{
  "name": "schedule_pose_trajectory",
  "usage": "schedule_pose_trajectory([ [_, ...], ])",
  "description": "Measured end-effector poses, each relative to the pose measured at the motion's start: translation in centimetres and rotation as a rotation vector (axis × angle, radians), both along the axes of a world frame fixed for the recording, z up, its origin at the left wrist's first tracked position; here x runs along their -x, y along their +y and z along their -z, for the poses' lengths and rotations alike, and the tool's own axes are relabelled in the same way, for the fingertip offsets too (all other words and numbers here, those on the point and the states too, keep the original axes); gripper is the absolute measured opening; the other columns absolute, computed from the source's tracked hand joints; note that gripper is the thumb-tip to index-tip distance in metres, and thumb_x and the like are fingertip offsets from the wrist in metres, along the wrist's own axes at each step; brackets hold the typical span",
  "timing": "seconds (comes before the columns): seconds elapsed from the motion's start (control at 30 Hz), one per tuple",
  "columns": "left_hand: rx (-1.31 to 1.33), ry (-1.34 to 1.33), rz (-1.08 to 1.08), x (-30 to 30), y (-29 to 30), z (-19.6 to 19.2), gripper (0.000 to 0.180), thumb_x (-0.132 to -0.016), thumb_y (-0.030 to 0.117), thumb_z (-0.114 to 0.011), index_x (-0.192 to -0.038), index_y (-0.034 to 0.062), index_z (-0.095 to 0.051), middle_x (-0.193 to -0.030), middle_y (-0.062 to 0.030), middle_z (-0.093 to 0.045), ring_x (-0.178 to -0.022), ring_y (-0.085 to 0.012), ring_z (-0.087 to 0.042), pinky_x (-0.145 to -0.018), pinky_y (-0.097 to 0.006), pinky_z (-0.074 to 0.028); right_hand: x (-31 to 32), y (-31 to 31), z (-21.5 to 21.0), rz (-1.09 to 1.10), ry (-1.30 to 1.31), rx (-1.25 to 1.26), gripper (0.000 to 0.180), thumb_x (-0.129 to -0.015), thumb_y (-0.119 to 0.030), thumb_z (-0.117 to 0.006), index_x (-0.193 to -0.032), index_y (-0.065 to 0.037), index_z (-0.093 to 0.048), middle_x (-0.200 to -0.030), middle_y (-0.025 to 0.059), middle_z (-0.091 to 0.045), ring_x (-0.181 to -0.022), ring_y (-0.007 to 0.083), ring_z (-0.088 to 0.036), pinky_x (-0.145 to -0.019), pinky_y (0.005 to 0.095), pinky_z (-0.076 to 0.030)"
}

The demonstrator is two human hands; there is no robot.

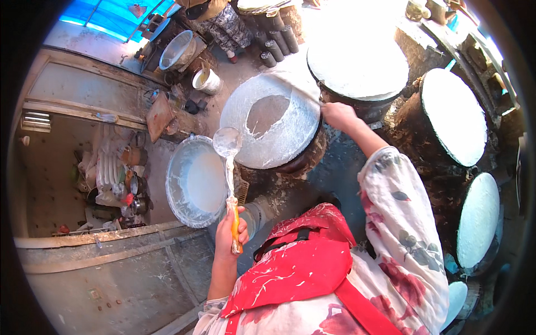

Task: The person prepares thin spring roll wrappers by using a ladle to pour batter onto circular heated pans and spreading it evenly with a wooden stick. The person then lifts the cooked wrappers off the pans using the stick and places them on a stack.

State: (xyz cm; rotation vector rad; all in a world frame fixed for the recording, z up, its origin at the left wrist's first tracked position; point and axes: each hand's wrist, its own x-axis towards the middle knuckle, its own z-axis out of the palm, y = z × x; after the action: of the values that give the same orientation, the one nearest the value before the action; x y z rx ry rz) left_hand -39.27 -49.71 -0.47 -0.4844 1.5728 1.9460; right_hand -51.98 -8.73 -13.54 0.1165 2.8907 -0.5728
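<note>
My left hand (pixel 231 229) grips the orange handle of a long ladle (pixel 227 144), whose white-coated bowl hovers between a basin of white batter (pixel 196 181) and a round hot plate (pixel 272 119). That plate is partly spread with a white film, with a bare brown patch in its middle. My right hand (pixel 336 115) reaches to the plate's far right rim and pinches the edge of the white sheet there. I wear a red apron and floral sleeves.
More round plates covered in white sheets stand at the top (pixel 357 61), right (pixel 453 116) and lower right (pixel 478 220). A metal basin (pixel 177 50) and white bucket (pixel 206 81) sit at the upper left near another person's legs. A concrete ledge (pixel 100 251) runs along the lower left.
</note>
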Motion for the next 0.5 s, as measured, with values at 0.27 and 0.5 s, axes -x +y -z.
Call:
schedule_pose_trajectory([
  [0.27, -0.084, -0.041, -0.080, 0.9, -2.9, 1.3, 0.035, -0.099, 0.034, -0.040, -0.113, 0.0039, -0.049, -0.063, -0.0015, -0.043, -0.041, -0.0089, -0.040, -0.038, -0.023, -0.034, -9.1, -6.4, 0.2, 0.485, 0.065, 0.162, 0.018, -0.090, -0.018, -0.048, -0.089, -0.001, -0.054, -0.076, 0.0196, -0.065, -0.076, 0.0398, -0.064, -0.067, 0.0478, -0.049],
  [0.5, -0.159, -0.038, 0.002, 2.5, -3.4, 0.4, 0.035, -0.099, 0.034, -0.040, -0.113, 0.0036, -0.049, -0.064, -0.0017, -0.043, -0.041, -0.0091, -0.040, -0.038, -0.023, -0.034, -10.8, -12.7, 0.2, 0.254, 0.018, 0.126, 0.015, -0.087, -0.013, -0.046, -0.088, 0.000, -0.055, -0.075, 0.0219, -0.066, -0.073, 0.0391, -0.066, -0.066, 0.0476, -0.052],
])
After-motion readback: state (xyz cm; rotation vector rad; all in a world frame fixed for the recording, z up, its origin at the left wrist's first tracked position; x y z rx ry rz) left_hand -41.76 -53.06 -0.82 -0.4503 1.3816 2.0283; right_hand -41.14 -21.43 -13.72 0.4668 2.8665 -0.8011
